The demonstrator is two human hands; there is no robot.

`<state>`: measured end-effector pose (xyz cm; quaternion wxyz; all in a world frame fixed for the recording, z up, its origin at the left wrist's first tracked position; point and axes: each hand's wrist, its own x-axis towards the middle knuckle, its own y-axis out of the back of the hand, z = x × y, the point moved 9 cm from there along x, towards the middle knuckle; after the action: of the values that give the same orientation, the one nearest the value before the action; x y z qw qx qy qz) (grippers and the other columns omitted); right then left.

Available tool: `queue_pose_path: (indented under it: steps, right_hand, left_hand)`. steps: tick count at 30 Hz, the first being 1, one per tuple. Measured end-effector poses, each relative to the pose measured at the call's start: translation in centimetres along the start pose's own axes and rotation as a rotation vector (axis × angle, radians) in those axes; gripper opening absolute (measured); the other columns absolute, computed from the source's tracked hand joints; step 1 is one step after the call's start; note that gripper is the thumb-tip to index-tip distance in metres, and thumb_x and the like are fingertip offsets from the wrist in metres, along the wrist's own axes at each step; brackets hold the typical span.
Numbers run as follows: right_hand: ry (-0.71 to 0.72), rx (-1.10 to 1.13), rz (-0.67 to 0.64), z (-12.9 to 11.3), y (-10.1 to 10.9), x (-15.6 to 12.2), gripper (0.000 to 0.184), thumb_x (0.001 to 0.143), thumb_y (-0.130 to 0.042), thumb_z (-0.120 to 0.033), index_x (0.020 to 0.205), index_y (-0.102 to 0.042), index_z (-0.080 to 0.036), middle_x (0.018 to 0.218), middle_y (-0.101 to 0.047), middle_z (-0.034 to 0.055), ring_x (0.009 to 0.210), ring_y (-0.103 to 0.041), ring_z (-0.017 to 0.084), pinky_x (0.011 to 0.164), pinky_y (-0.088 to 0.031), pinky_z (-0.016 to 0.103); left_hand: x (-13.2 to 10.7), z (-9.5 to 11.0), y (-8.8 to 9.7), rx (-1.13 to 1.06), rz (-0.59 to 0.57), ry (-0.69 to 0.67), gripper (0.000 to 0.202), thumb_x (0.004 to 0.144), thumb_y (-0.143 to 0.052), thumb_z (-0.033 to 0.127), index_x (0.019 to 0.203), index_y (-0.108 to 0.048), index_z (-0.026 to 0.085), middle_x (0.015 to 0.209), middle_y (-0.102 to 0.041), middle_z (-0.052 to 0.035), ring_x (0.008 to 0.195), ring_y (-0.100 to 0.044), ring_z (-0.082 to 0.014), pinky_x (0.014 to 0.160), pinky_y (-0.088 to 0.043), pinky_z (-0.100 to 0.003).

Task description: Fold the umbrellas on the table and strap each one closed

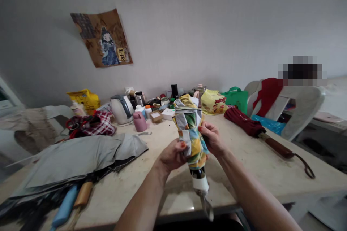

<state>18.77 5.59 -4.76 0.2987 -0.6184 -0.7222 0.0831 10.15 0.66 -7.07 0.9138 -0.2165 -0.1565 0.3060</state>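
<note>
Between my hands is a folded umbrella [193,137] with a yellow, green, blue and white patterned canopy. Its white handle [200,184] points down toward me, and a wrist strap hangs from the end. My left hand [173,155] pinches the cloth on the left side, thumb on top. On the other side my right hand [213,137] grips the canopy's edge a little higher up. The fingers beneath the cloth are partly hidden. The canopy looks gathered but loose, its folds uneven.
Grey umbrellas [81,162] lie at the left, with blue and wooden handles sticking out. A dark red umbrella [244,122] lies at the right. Along the wall stand a kettle [121,110], a pink jug [140,122], a yellow bag [213,101] and small boxes. A person sits at the far right.
</note>
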Motion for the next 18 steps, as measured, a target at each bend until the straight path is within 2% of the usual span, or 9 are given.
queue_pose_path:
  steps: [3, 6, 8, 10, 12, 14, 16, 18]
  right_hand:
    - [0.049, -0.136, 0.085, -0.3, 1.2, 0.8, 0.046, 0.058, -0.084, -0.04, 0.052, -0.045, -0.017, 0.047, -0.039, -0.0073, 0.043, -0.03, 0.004, 0.041, -0.022, 0.018]
    - [0.021, -0.209, 0.164, 0.5, 1.9, 1.3, 0.043, 0.056, -0.083, -0.044, 0.053, -0.05, -0.017, 0.048, -0.043, -0.0061, 0.044, -0.032, 0.005, 0.042, -0.025, 0.02]
    - [-0.015, -0.195, 0.173, 1.0, 1.9, 1.3, 0.042, 0.053, -0.084, -0.045, 0.054, -0.052, -0.017, 0.049, -0.044, -0.0057, 0.045, -0.033, 0.006, 0.042, -0.026, 0.02]
    - [-0.026, -0.157, 0.137, 1.1, 1.5, 1.4, 0.043, 0.054, -0.084, -0.046, 0.053, -0.052, -0.017, 0.049, -0.043, -0.0058, 0.046, -0.032, 0.006, 0.043, -0.026, 0.02]
    - [0.013, -0.131, 0.085, 0.5, 1.2, 1.5, 0.042, 0.057, -0.084, -0.045, 0.053, -0.053, -0.017, 0.056, -0.048, -0.0038, 0.05, -0.037, 0.007, 0.045, -0.03, 0.02]
    - [0.082, -0.135, 0.059, -0.6, 1.3, 1.7, 0.04, 0.057, -0.086, -0.043, 0.054, -0.056, -0.017, 0.078, -0.059, 0.0011, 0.062, -0.047, 0.009, 0.052, -0.038, 0.021]
    - [0.132, -0.142, 0.059, -1.4, 1.7, 1.8, 0.039, 0.056, -0.088, -0.041, 0.054, -0.058, -0.016, 0.101, -0.061, 0.0036, 0.074, -0.052, 0.01, 0.059, -0.043, 0.022]
    - [0.119, -0.122, 0.045, -1.4, 1.9, 1.9, 0.038, 0.055, -0.089, -0.04, 0.053, -0.059, -0.017, 0.103, -0.06, 0.0031, 0.073, -0.051, 0.01, 0.059, -0.043, 0.021]
  left_hand:
    - [0.4, 0.8, 1.2, 0.056, 0.265, -0.14, 0.074, 0.05, -0.091, 0.047, 0.109, -0.061, 0.014, 0.106, -0.07, -0.0131, 0.091, -0.068, -0.0275, 0.084, -0.052, -0.041]
    - [0.0, 1.0, 2.3, 0.155, 0.581, -0.303, 0.078, 0.045, -0.092, 0.02, 0.114, -0.056, 0.018, 0.108, -0.069, -0.0089, 0.092, -0.066, -0.0213, 0.084, -0.051, -0.033]
    - [-0.4, 1.0, 2.7, 0.198, 0.733, -0.346, 0.074, 0.045, -0.085, 0.008, 0.113, -0.056, 0.018, 0.101, -0.07, -0.0058, 0.085, -0.065, -0.0183, 0.078, -0.052, -0.03]
    - [-0.7, 1.1, 2.9, 0.19, 0.778, -0.345, 0.062, 0.045, -0.078, 0.006, 0.104, -0.059, 0.015, 0.09, -0.071, -0.0036, 0.074, -0.063, -0.0159, 0.07, -0.051, -0.028]
    - [-0.8, 1.6, 2.9, 0.153, 0.742, -0.33, 0.048, 0.045, -0.074, 0.006, 0.091, -0.062, 0.013, 0.081, -0.07, -0.0024, 0.066, -0.06, -0.0136, 0.063, -0.049, -0.026]
    - [-0.9, 2.2, 3.0, 0.126, 0.699, -0.318, 0.04, 0.044, -0.073, 0.008, 0.082, -0.063, 0.012, 0.074, -0.068, -0.0013, 0.06, -0.057, -0.0121, 0.059, -0.047, -0.024]
    - [-1.1, 2.7, 3.0, 0.111, 0.67, -0.319, 0.039, 0.043, -0.072, 0.008, 0.08, -0.063, 0.013, 0.07, -0.067, -0.0004, 0.057, -0.056, -0.0116, 0.055, -0.045, -0.023]
    - [-1.3, 3.2, 3.0, 0.108, 0.663, -0.341, 0.04, 0.042, -0.071, 0.008, 0.08, -0.063, 0.013, 0.068, -0.066, 0.0003, 0.056, -0.055, -0.0112, 0.053, -0.043, -0.022]
